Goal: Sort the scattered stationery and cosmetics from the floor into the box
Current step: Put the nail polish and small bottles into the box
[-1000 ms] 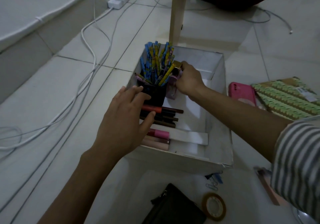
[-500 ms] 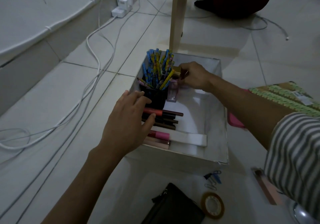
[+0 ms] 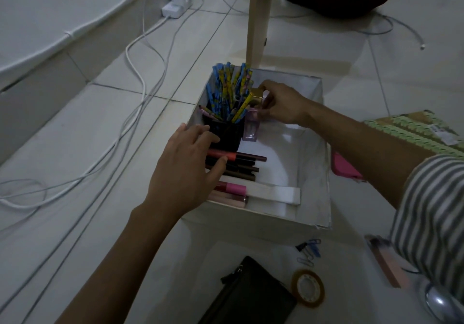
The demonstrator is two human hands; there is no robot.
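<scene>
Tape roll (image 3: 307, 288), paper clips (image 3: 310, 249) and black pouch (image 3: 251, 296) lie unsorted on the floor (image 3: 75, 148) nearest the person. The left hand (image 3: 185, 170) stays flat, fingers straight, on the box (image 3: 316, 225) rim against the black pencil cup (image 3: 227, 135). Farther in, the right hand (image 3: 281, 105) has barely shifted. Its grip still pinches the gold cap (image 3: 256, 96) of the pink perfume bottle (image 3: 249, 128), which stands upright inside the box just beside the cup. It seems placed and ready for release.

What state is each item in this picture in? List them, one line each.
box: open, upright on the floor.
pencil cup: upright in the box, full of pencils.
perfume bottle: upright beside the cup, gold cap on.
right hand: gripping the bottle's cap.
left hand: open, resting on the box's left edge.
tape roll: flat, outside the box.
</scene>
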